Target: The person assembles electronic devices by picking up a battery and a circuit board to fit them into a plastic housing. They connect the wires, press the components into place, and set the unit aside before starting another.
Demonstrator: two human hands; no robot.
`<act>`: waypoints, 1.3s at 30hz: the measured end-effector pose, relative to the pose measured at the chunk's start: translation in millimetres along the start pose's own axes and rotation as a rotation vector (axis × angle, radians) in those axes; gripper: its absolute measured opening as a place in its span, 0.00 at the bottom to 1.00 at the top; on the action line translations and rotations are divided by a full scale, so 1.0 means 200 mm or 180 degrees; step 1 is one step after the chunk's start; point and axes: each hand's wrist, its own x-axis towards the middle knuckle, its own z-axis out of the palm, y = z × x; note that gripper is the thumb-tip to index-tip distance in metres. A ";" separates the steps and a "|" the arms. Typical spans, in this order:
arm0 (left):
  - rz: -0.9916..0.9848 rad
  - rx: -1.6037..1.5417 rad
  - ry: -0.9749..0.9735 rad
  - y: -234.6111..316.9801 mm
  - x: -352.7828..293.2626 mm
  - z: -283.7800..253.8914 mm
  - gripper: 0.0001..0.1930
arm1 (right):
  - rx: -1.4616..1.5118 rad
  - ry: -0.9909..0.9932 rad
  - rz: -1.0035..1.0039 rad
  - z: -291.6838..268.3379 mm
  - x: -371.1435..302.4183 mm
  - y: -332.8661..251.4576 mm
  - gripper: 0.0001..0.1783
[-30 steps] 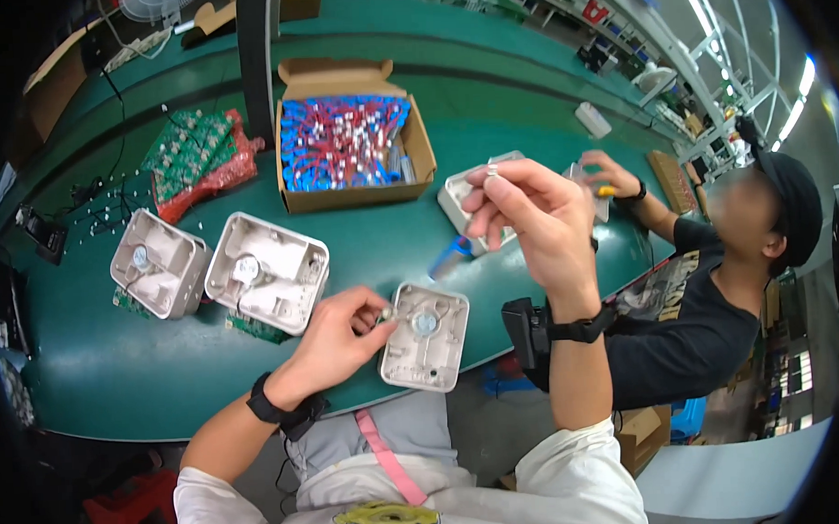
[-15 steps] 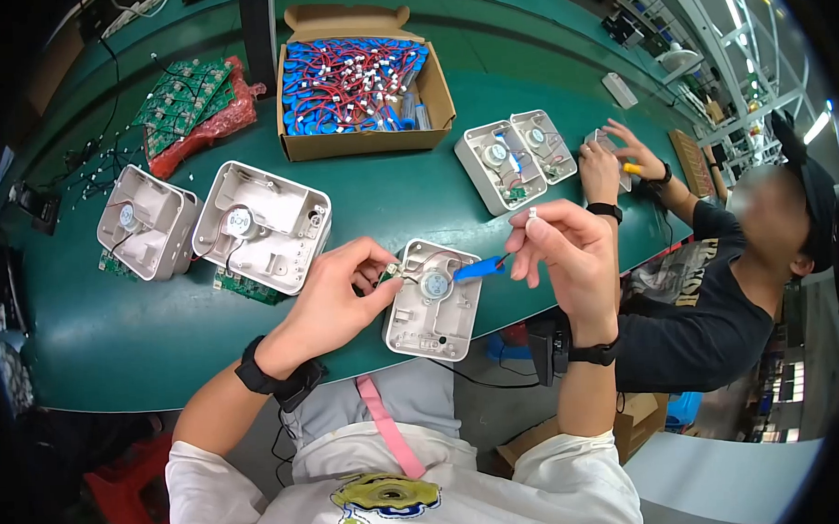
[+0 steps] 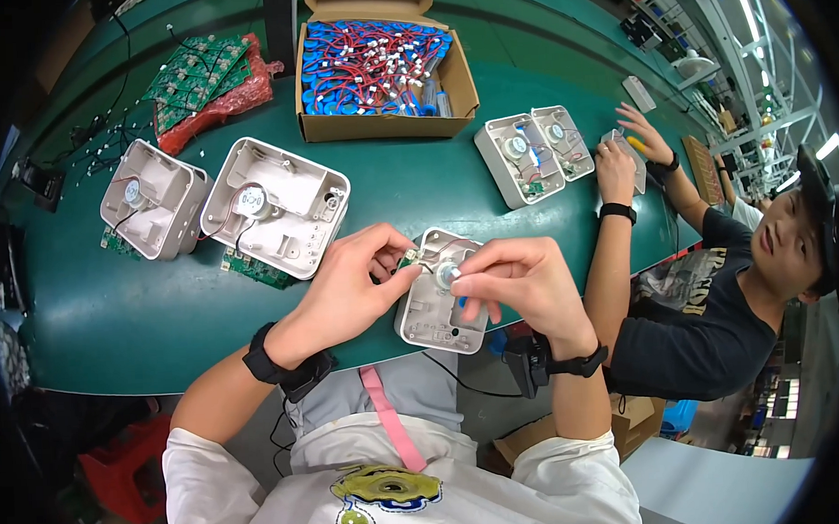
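- Green workbench (image 3: 144, 318), wide and curved, bearing everything below.
- Open cardboard box (image 3: 387, 124) at the far edge, packed with blue cylindrical parts on red and white leads.
- Two open pale plastic housings (image 3: 279, 207) at left, small speakers inside, green circuit boards tucked beneath.
- Small open plastic housing (image 3: 437, 308) at the near edge, between both hands, long axis running away from the body, open side up.
- Likely light, stiff, with fragile thin wires and a small board inside; best gripped by the outer walls.
- Left hand (image 3: 351, 287) pinched on the housing's upper left corner.
- Right hand (image 3: 522, 281) curled shut over a small blue part above the housing.
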 end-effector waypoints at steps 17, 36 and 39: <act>0.0561 0.0415 0.0063 0.02 -0.03 0.00 0.10 | -0.1723 0.0825 -0.0665 0.19 0.04 0.10 0.05; 0.1597 0.1312 0.0432 0.03 -0.06 0.05 0.13 | -0.3081 0.1314 -0.1527 0.28 0.03 0.13 0.04; 0.1542 0.1239 0.0413 0.03 -0.06 0.04 0.13 | -0.3112 0.1327 -0.1754 0.28 0.04 0.15 0.04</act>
